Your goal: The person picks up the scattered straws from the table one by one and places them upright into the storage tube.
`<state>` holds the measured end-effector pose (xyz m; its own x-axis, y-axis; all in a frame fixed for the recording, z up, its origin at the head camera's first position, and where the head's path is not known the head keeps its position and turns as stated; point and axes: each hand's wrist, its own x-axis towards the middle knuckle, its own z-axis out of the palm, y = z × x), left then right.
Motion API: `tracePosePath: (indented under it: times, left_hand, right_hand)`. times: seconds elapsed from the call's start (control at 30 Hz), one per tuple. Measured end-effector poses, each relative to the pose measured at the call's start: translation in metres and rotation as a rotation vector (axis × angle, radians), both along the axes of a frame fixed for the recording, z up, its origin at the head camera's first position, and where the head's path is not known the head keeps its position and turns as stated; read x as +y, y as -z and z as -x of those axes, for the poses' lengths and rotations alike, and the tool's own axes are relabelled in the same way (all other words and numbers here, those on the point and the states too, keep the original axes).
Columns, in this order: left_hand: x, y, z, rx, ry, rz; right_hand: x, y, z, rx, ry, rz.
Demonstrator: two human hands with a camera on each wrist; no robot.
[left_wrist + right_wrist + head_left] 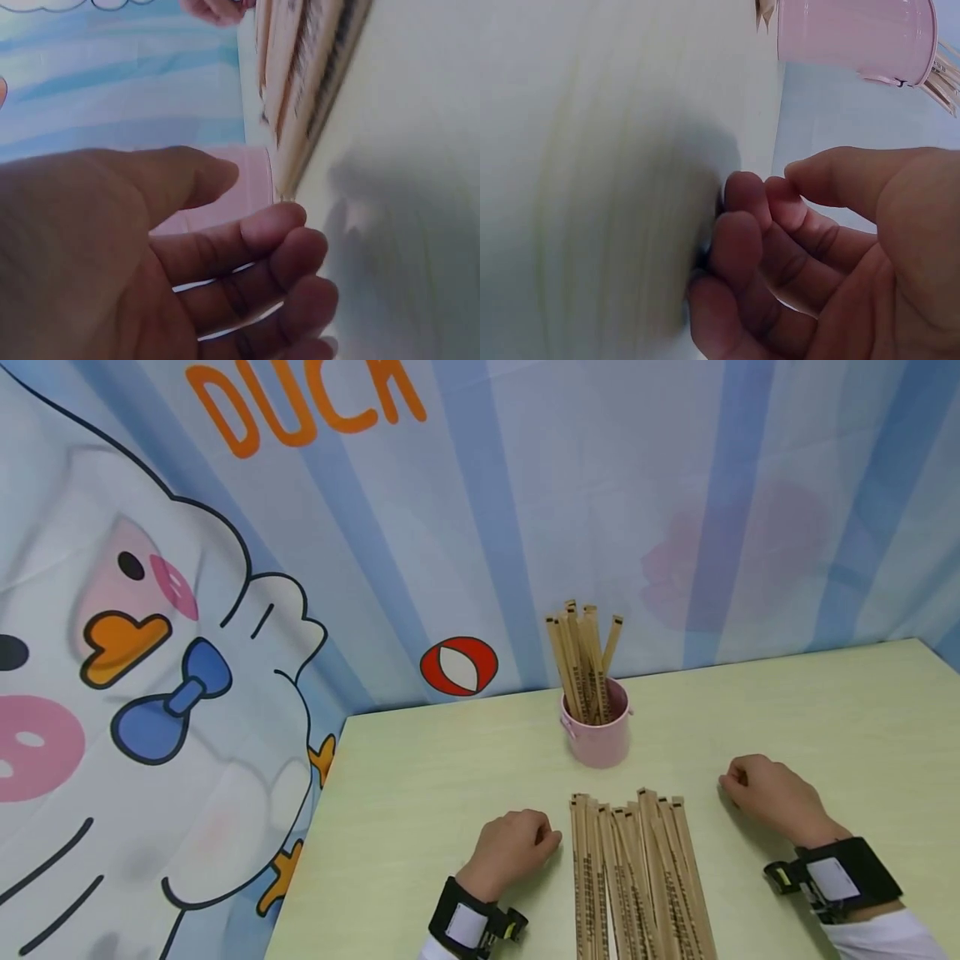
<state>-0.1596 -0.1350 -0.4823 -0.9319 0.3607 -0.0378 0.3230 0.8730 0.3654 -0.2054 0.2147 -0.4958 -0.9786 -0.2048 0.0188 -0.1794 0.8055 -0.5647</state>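
Note:
Long, thin sticks in printed brown paper sleeves [584, 868] lie side by side in a loose row on the table. Just left of them, my left hand [510, 850] rests with its fingers loosely curled. Its palm and fingers [225, 251] show nothing held in the left wrist view. Further off on the right side is my right hand [776, 797], loosely curled too, its fingertips [735, 247] close over the tabletop and nothing in its grasp. Behind the row stands a pink bucket [597, 748] holding several more paper-sleeved sticks [573, 664] upright, leaning various ways.
The pale yellow-green table [420, 777] ends at the back against a blue striped cloth [600, 485] printed with a large cartoon duck [247, 727]. Black straps with small cameras sit on both wrists.

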Motion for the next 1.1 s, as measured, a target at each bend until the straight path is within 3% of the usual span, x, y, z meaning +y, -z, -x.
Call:
tracePosePath:
  times: [0.27,0.5,0.83,1.1]
  left_hand:
    - [0.018,0.009,-0.007,0.034,-0.012,0.076]
    - [0.03,0.014,-0.012,0.093,-0.083,0.078]
    - [0.041,0.018,-0.016,0.19,-0.097,0.097]
    - [0.044,0.017,-0.017,0.174,-0.129,0.076]
  right_hand:
    - [0.0,0.002,0.001,0.001,0.01,-0.006]
    - [-0.001,0.001,0.001,0.004,0.014,-0.006]
    - [-0.001,0.002,0.001,0.007,0.022,-0.009]
    - [-0.002,0.002,0.001,-0.006,0.033,-0.009]
